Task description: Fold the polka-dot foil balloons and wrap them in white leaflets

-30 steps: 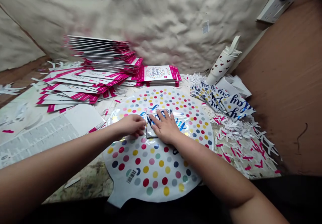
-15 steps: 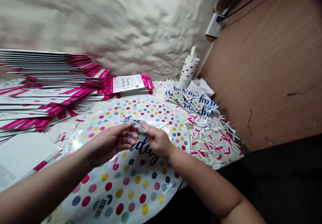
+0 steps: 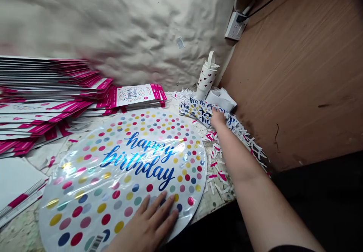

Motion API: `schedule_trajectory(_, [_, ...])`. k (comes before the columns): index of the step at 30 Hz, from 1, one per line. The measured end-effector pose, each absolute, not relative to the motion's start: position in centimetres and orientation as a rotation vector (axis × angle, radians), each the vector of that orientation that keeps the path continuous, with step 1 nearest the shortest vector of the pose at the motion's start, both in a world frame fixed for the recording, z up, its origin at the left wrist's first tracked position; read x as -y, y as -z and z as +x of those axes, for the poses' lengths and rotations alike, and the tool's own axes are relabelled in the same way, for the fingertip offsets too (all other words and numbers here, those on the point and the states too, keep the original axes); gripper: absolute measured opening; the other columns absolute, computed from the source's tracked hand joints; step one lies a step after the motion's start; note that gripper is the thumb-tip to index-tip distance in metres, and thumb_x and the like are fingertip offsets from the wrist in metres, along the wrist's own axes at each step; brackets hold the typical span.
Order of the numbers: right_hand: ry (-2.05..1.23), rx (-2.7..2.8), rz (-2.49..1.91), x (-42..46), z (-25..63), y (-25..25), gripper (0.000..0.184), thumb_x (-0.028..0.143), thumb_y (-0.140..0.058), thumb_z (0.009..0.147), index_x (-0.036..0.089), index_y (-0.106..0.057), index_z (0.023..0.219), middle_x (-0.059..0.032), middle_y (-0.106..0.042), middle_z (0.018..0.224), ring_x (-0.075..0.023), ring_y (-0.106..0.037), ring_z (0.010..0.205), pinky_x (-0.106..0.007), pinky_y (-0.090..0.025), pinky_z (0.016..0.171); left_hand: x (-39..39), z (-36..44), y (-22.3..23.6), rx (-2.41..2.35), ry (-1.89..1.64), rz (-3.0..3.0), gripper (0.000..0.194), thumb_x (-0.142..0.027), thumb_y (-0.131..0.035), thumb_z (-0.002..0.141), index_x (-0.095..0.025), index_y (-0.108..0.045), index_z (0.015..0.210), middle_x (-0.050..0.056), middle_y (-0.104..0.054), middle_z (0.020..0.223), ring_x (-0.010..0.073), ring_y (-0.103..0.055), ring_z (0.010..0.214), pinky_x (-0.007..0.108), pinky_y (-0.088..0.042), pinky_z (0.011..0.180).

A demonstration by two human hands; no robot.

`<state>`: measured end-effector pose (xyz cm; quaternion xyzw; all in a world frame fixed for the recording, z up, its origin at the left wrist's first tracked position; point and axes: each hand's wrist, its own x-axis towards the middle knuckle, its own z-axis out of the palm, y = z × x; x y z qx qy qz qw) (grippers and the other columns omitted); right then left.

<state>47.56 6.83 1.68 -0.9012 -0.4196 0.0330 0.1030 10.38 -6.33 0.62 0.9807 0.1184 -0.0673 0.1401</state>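
Note:
A large round foil balloon [image 3: 117,184] lies flat, white and shiny with coloured dots and blue "happy birthday" lettering. My left hand [image 3: 151,220] rests on its near part with the fingers spread. Farther off to the right, my right hand [image 3: 218,119] reaches into a small pile of folded foil balloons [image 3: 195,110] bearing the same dots and blue letters. Its fingers look bunched around one folded piece, though they partly hide what they touch. A barcode [image 3: 96,243] shows at the balloon's lower edge.
Pink and white printed packs [image 3: 136,94] stand in tall stacks at the left and back. A white heart-patterned tumbler [image 3: 207,79] and a white roll [image 3: 221,98] stand behind the pile. Paper shreds [image 3: 217,161] litter the right side. A power strip [image 3: 236,26] hangs above.
My hands, which were together over the balloon around a small folded piece, have parted. The left has come down flat on the near side; the right has moved out to the folded pile.

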Motion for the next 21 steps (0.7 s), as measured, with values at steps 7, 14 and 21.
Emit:
schedule_trajectory(7, [-0.250,1.252,-2.654,-7.2,48.5,-2.9,0.074,0.060,-0.042,0.079,0.021,-0.025,0.140,-0.0152,-0.020,0.147,-0.0363,-0.018,0.132,-0.060,-0.020,0.099,7.3,8.5,-3.1,-0.593,0.065,2.587,0.028,-0.015,-0.040,0.079,-0.023,-0.065,0.089,0.007,-0.067,0.089,0.0187,-0.061,0.075,0.026,-0.048,0.065])
schedule_trajectory(14, [-1.261,2.120,-1.469,3.0,35.6,-5.4,0.042,0.052,-0.059,0.072,0.022,-0.066,0.100,-0.0039,-0.066,0.098,-0.0189,-0.061,0.088,-0.028,-0.047,0.075,3.4,9.0,-2.6,-0.925,0.203,1.967,0.026,-0.034,-0.066,0.063,-0.017,-0.048,0.057,-0.003,-0.051,0.061,0.0120,-0.048,0.059,0.020,-0.033,0.051])
schedule_trajectory(21, [-1.254,2.320,-1.505,8.6,28.2,-3.8,0.026,0.042,-0.055,0.078,0.021,-0.065,0.090,-0.0009,-0.067,0.077,-0.0146,-0.060,0.068,-0.023,-0.043,0.059,1.6,9.3,-3.3,-0.782,0.241,1.642,0.032,-0.049,-0.051,0.074,-0.018,-0.050,0.073,-0.005,-0.043,0.056,0.0090,-0.038,0.049,0.019,-0.029,0.046])
